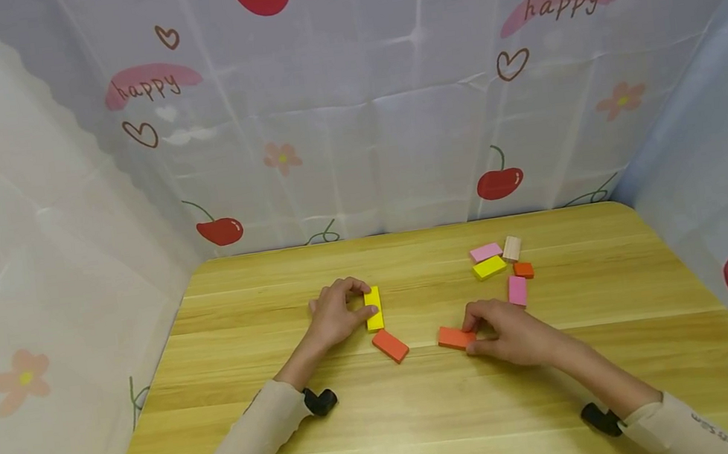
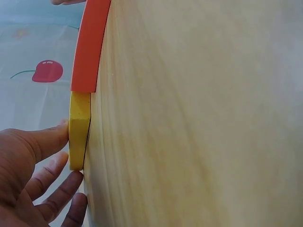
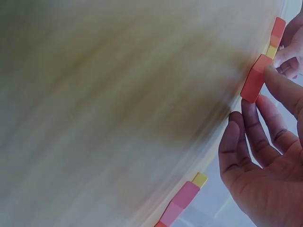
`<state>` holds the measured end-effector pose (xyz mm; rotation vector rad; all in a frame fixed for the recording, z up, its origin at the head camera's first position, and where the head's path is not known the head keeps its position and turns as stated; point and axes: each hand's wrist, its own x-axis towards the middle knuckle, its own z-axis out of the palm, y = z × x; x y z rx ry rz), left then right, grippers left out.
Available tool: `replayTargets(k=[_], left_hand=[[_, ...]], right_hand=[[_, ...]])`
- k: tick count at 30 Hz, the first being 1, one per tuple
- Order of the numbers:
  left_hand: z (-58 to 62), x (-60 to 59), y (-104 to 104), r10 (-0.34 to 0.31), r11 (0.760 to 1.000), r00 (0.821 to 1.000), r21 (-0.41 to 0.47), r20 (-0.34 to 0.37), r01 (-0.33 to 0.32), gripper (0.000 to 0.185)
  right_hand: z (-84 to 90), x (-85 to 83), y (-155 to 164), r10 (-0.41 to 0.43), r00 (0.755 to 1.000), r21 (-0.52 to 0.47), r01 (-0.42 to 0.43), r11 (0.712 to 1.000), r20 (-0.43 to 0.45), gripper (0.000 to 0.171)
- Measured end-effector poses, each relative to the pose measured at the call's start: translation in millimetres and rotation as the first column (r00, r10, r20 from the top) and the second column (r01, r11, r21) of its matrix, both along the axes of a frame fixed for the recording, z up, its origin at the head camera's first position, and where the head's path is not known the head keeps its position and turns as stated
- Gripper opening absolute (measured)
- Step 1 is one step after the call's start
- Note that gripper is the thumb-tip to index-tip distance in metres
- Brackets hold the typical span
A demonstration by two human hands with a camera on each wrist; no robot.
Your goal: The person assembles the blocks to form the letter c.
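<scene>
Two blocks (image 1: 380,326) lie mid-table (image 1: 425,407), one (image 1: 455,337) right of them, approx five (image 1: 503,267) behind-right.

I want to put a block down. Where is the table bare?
Bare: the near table strip between the sleeves, and the far left, behind the left hand. Crowded: the block pile behind the right hand, and between the hands.

Smooth pale wood-grain table (image 1: 425,407), matt painted wooden blocks (image 1: 389,345), thin glossy creased plastic sheeting (image 1: 355,145) printed with cherries
</scene>
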<state>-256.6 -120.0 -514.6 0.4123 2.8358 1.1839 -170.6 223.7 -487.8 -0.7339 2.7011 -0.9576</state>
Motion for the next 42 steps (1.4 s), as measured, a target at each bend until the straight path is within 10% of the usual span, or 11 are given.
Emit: replayTargets(k=[42], left_hand=[[-2.0,-0.4,1,0.019,1.0,1.0,-0.002,0.011,-0.019,0.029]], right_hand=[[-3.8,9.3,-29,0.049,0.999,0.058,-0.049,0.997,0.004,0.024]])
